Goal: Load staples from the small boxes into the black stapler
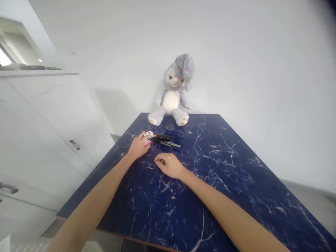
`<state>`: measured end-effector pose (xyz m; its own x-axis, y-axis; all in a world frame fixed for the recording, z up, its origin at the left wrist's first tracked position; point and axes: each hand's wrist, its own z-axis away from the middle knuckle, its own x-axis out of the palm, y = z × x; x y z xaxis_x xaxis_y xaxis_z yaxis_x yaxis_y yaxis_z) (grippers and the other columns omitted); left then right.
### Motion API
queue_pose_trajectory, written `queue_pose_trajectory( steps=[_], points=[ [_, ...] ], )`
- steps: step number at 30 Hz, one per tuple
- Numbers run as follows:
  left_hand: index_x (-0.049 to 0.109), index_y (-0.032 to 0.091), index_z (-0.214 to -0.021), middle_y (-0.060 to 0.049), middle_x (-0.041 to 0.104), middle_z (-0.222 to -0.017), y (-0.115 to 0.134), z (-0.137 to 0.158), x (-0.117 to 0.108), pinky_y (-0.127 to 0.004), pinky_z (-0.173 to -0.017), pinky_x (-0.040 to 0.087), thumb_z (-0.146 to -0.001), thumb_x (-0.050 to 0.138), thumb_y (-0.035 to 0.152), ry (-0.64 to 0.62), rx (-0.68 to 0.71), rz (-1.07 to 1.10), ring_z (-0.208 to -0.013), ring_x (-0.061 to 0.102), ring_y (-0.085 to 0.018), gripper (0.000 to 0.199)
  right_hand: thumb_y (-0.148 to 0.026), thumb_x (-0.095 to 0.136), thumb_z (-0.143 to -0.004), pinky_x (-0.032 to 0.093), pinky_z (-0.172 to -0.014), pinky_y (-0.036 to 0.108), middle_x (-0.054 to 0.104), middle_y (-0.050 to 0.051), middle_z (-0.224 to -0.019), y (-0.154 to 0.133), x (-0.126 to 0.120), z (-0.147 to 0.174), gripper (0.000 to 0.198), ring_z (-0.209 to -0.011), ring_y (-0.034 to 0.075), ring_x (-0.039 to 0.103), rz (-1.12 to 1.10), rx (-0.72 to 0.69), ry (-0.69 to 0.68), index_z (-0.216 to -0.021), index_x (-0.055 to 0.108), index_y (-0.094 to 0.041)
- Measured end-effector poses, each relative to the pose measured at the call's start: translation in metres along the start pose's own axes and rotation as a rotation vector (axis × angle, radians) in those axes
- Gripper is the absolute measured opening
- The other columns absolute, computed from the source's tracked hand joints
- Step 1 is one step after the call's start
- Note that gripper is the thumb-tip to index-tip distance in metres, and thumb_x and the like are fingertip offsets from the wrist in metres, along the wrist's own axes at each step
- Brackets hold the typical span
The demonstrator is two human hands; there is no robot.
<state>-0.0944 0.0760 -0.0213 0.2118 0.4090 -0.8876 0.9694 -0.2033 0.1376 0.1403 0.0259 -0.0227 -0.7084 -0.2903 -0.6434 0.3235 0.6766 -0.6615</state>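
Note:
My left hand (pixel 139 146) lies over a small white box with red markings (pixel 149 134), its fingers closed around it. Just right of the box is a black stapler (pixel 162 137), opened up so that its silvery magazine shows and points right. An orange bit shows near the stapler's left end. Closer to me, my right hand (pixel 169 165) rests on the table with its fingers curled in, and a dark hollow shows between thumb and fingers. I see nothing in it, and it is apart from the stapler.
The dark blue marble-patterned table (pixel 215 168) narrows toward a white wall. At its far edge sits a grey plush toy (pixel 172 99) against the wall. White cabinets (pixel 47 133) with dark handles stand to the left, with some items lying on top.

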Motion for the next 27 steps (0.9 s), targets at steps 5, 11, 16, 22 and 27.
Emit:
queue_pose_trajectory(
  steps=[5,11,16,22,27],
  points=[
    [0.059,0.025,-0.133,-0.007,0.055,-0.143,-0.001,-0.002,-0.004,-0.041,-0.112,0.039,-0.087,0.056,0.028,-0.040,0.061,-0.003,-0.128,0.052,-0.027,0.046,-0.013,0.059,-0.086,0.046,-0.068,0.023,0.070,0.001,-0.084,0.001,0.001,0.000,0.015,-0.066,0.012,0.060,0.012,-0.016,-0.001,-0.090,0.071,-0.020],
    [0.064,0.025,-0.125,-0.010,0.060,-0.130,0.003,-0.002,-0.008,-0.040,-0.103,0.044,-0.086,0.059,0.030,-0.052,0.062,-0.032,-0.115,0.056,-0.028,0.040,-0.011,0.059,-0.085,0.045,-0.068,0.023,0.068,0.001,-0.082,0.002,0.002,0.000,0.016,-0.066,0.012,0.059,0.012,-0.031,-0.003,-0.089,0.071,-0.020],
    [0.055,0.026,-0.134,-0.011,0.057,-0.118,0.011,0.002,-0.012,-0.037,-0.094,0.048,-0.085,0.060,0.034,-0.077,0.042,-0.116,-0.106,0.057,-0.028,0.051,-0.011,0.058,-0.085,0.044,-0.067,0.022,0.067,0.000,-0.081,0.002,0.002,0.000,0.015,-0.065,0.011,0.058,0.006,-0.045,0.000,-0.088,0.070,-0.020],
    [0.046,0.026,-0.141,-0.012,0.052,-0.122,0.018,0.006,-0.015,-0.038,-0.090,0.049,-0.082,0.062,0.038,-0.125,0.016,-0.093,-0.107,0.058,-0.030,0.062,-0.009,0.058,-0.085,0.044,-0.066,0.022,0.067,0.000,-0.081,0.004,0.003,0.001,0.016,-0.064,0.011,0.057,0.002,-0.061,0.002,-0.088,0.070,-0.020],
    [0.047,0.025,-0.139,-0.013,0.042,-0.143,0.018,0.007,-0.009,-0.039,-0.102,0.045,-0.080,0.064,0.035,-0.101,-0.015,-0.037,-0.122,0.053,-0.031,0.062,-0.008,0.058,-0.085,0.044,-0.066,0.022,0.067,0.000,-0.081,0.002,0.002,0.001,0.016,-0.064,0.010,0.057,0.013,-0.062,0.002,-0.087,0.069,-0.019]
  ],
)
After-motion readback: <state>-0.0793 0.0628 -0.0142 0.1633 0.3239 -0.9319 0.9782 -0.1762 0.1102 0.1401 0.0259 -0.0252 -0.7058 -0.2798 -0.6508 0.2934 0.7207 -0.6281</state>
